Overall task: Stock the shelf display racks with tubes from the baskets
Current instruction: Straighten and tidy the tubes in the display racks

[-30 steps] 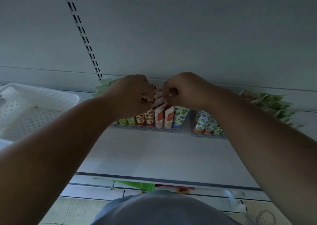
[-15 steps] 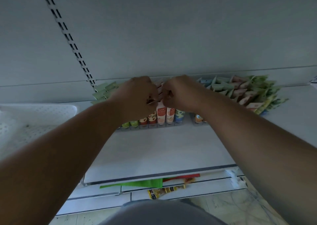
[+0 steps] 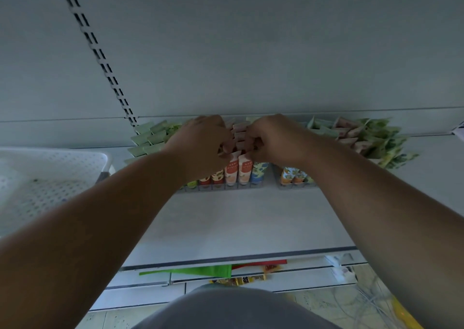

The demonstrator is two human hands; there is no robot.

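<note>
Two clear display racks stand at the back of a white shelf; the left rack [image 3: 221,187] holds rows of upright tubes, green on the left, red and orange in the middle, blue at the right. My left hand [image 3: 200,140] and my right hand [image 3: 273,138] meet over the middle rows, fingers curled around the flat tops of the orange-and-white tubes [image 3: 238,138]. The front orange tubes [image 3: 231,171] stand below my fingers. The right rack [image 3: 293,185] holds orange, pink and green tubes [image 3: 371,138], partly hidden by my right forearm.
A white perforated plastic basket [image 3: 55,168] sits on the shelf at the left. A slotted upright [image 3: 100,60] runs up the back wall. Below the shelf edge lie a green strip [image 3: 190,270], a red strip and small packets on a lower ledge. Cables lie on the floor at right.
The view has shifted, bringing more of the right rack into sight. Both hands have stayed together on the tops of the middle tubes, pressing slightly further back.
</note>
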